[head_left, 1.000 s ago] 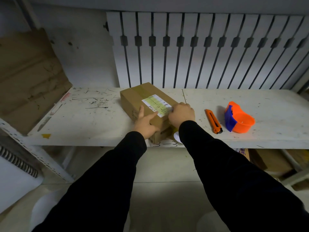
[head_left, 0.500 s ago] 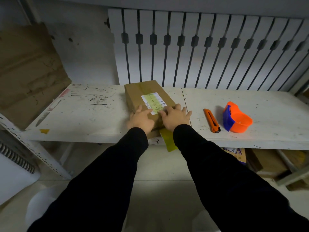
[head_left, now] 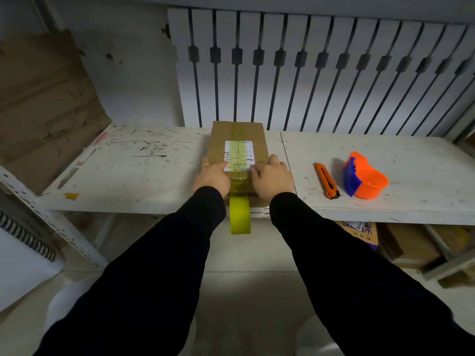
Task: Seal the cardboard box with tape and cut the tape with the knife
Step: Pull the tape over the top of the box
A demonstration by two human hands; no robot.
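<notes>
The box (head_left: 237, 150) lies lengthwise on the white bench (head_left: 144, 181), its near end at the front edge. A strip of yellowish tape (head_left: 239, 214) runs along the top seam, over the white label (head_left: 238, 155), and hangs off the near end, below the bench edge. That loose tail is likely why the box sits so close to the edge: the tape can drop free there, ready for cutting.

Both hands press down on the near end of the box. The left hand (head_left: 212, 177) lies flat with loose fingers on the left side; the right hand (head_left: 273, 177) has its fingers curled at the tape's edge on the right. Neither holds anything; they seem to smooth the tape and steady the box.

The orange knife (head_left: 326, 181) lies near the box on the right, and the orange and blue dispenser (head_left: 365, 178) sits just beyond it, both within easy reach of the right hand.

The bench is scuffed and marked with dark scratches. A slatted white panel (head_left: 308, 73) stands behind it, worn cardboard (head_left: 43, 104) leans at the left, and more boxes sit underneath at the right.
</notes>
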